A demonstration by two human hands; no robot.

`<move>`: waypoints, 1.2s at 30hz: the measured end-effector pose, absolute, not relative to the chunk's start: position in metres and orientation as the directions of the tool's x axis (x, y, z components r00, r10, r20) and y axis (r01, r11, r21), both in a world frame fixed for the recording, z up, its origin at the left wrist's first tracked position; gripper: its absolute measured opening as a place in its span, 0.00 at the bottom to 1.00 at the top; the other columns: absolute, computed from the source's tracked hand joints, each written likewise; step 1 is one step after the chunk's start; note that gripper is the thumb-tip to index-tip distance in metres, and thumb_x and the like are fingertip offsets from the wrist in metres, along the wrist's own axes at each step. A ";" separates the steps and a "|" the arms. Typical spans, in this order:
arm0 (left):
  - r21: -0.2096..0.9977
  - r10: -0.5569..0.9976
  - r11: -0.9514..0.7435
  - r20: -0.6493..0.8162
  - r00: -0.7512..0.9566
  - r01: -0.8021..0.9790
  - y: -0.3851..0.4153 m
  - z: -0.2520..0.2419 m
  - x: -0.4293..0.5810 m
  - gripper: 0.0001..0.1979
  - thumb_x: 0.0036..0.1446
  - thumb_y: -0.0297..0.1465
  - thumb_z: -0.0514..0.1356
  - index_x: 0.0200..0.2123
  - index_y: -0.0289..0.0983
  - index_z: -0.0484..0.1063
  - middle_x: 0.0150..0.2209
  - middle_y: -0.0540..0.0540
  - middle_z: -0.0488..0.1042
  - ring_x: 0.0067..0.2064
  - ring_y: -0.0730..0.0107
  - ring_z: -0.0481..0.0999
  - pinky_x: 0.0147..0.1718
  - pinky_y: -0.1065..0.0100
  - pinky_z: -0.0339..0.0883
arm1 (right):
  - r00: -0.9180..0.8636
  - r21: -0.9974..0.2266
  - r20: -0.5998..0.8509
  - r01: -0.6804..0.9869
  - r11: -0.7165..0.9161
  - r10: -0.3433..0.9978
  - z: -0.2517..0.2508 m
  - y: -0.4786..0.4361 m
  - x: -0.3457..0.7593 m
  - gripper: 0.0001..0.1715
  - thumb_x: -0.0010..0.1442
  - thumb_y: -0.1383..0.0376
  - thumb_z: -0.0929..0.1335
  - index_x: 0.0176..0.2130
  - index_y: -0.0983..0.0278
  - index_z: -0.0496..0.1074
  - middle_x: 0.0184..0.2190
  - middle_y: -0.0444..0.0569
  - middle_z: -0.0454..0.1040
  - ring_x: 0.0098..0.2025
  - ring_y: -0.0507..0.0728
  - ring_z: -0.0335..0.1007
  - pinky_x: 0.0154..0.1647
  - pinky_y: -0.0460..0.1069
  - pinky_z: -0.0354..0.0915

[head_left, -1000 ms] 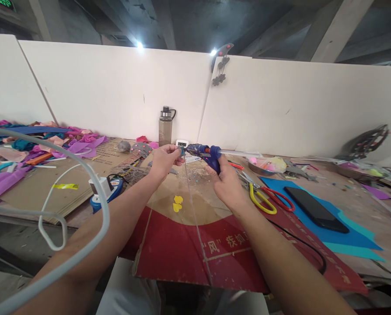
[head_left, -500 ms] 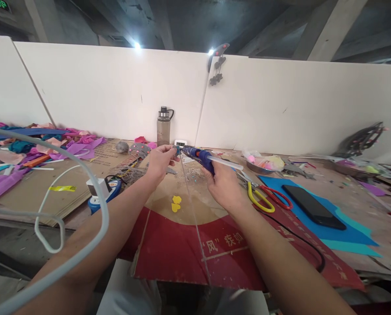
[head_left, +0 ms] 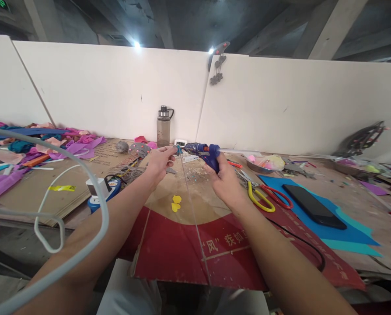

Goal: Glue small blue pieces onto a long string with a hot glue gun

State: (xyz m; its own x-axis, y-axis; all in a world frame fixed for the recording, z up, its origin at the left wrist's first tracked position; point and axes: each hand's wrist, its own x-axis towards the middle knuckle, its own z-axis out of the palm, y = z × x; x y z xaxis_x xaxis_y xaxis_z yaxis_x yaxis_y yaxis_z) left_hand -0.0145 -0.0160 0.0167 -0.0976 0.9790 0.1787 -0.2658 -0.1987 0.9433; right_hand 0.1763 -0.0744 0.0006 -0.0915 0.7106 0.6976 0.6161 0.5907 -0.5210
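Observation:
My right hand (head_left: 224, 181) is wrapped round the handle of a blue glue gun (head_left: 209, 154), with a clear glue stick (head_left: 236, 151) poking out of its back end. The gun lies nearly level and its nozzle points left. At the nozzle tip, my left hand (head_left: 160, 162) pinches a small blue-teal piece (head_left: 179, 150), its exact shape too small to make out. The nozzle seems to touch the piece or nearly so. Below, two small yellow cut-outs (head_left: 176, 204) lie on the cardboard (head_left: 202, 214).
Scissors with yellow and red handles (head_left: 264, 197) and a black phone (head_left: 313, 206) on blue sheets lie right. A water bottle (head_left: 163, 127) stands by the white partition (head_left: 116, 87). Left are a blue power strip (head_left: 105, 197), coloured scraps (head_left: 25, 146) and a white cable (head_left: 103, 210).
My right hand has turned the glue gun from slanting down at the back to nearly level, shifting slightly right. My left hand stays almost in place with the blue-teal piece.

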 end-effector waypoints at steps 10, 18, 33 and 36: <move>0.935 0.947 -0.319 0.307 -0.096 -0.158 -0.015 0.014 -0.013 0.11 0.40 0.34 0.66 0.20 0.34 0.66 0.17 0.54 0.61 0.19 0.82 0.57 0.17 0.76 0.47 | -0.118 -0.406 0.677 0.763 0.503 0.726 0.002 -0.077 0.176 0.23 0.61 0.61 0.60 0.54 0.67 0.65 0.45 0.60 0.73 0.44 0.66 0.69 0.44 0.58 0.64; 0.902 0.938 -0.343 0.313 -0.149 -0.263 -0.011 0.013 -0.016 0.11 0.40 0.31 0.65 0.20 0.34 0.65 0.16 0.54 0.61 0.19 0.82 0.58 0.17 0.75 0.47 | -0.295 -0.137 0.712 0.832 0.538 0.638 0.005 -0.086 0.172 0.24 0.62 0.65 0.59 0.57 0.62 0.62 0.46 0.57 0.72 0.46 0.64 0.68 0.43 0.55 0.64; 0.898 0.939 -0.335 0.342 -0.029 -0.283 -0.014 0.011 -0.007 0.11 0.41 0.32 0.67 0.23 0.33 0.69 0.20 0.52 0.68 0.21 0.81 0.65 0.24 0.74 0.61 | 0.127 -0.718 0.262 0.689 0.105 0.957 -0.029 -0.035 0.201 0.12 0.49 0.61 0.68 0.22 0.61 0.60 0.29 0.59 0.73 0.36 0.66 0.71 0.37 0.60 0.64; 0.900 0.925 -0.377 0.378 -0.039 -0.221 -0.018 0.011 -0.003 0.10 0.43 0.33 0.66 0.24 0.33 0.69 0.20 0.52 0.69 0.22 0.80 0.66 0.25 0.73 0.63 | 0.198 -0.588 0.550 0.782 0.208 0.811 -0.020 -0.044 0.196 0.12 0.49 0.61 0.67 0.24 0.61 0.58 0.34 0.60 0.71 0.47 0.68 0.65 0.49 0.65 0.58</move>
State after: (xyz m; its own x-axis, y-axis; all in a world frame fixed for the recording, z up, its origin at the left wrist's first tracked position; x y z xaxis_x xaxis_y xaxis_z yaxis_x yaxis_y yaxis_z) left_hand -0.0030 -0.0175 0.0108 -0.0386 0.9251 0.3778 -0.2206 -0.3767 0.8997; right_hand 0.1964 -0.0437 -0.0201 0.1978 0.8113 0.5501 0.7817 0.2081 -0.5879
